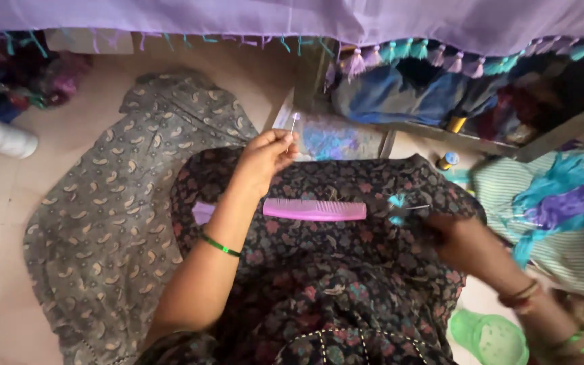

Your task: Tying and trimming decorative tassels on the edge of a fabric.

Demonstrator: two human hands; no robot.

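A tiled floor lies under the seated person, with a lilac cloth edged in teal and lilac tassels hanging across the top and a grey patterned garment spread at the left. Across the lap lies a dark floral cloth, and a pink comb rests flat on it. The left hand is lifted just above the comb, fingers pinched together on a thin pale strand or needle that points up. The right hand is blurred at the cloth's right edge; it seems closed near a small teal tuft of thread, though its grip cannot be told for sure. A heap of teal and purple yarn sits well to the right, a green strainer-like cup by the knee. The step looks like tassel-making, thread being drawn between the hands; a steady pull and a tight pinch seem called for.
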